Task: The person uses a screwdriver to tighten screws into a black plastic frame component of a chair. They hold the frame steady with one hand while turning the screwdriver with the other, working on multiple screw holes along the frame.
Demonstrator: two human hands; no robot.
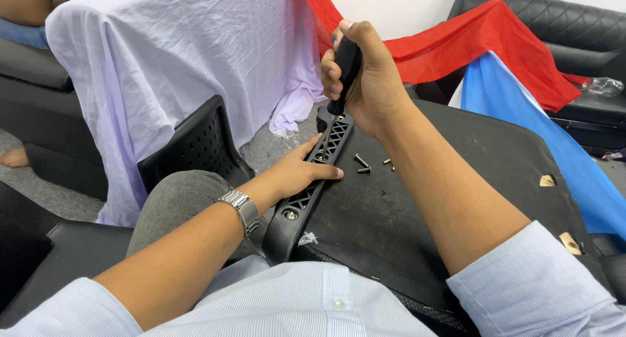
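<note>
Screwdriver [343,70] upright in right hand [368,83], left hand [297,174] steadying bracket [313,180]

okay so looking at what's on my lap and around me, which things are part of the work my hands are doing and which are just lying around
In use:
right hand gripping the screwdriver
left hand steadying the black plastic bracket
chair base panel
loose screws

Lying about:
white sheet
red cloth
blue cloth
perforated black chair part
black sofa

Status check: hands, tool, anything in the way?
Right hand gripping screwdriver, tip down on black bracket. Left hand steadying bracket. Loose screws beside it.
</note>
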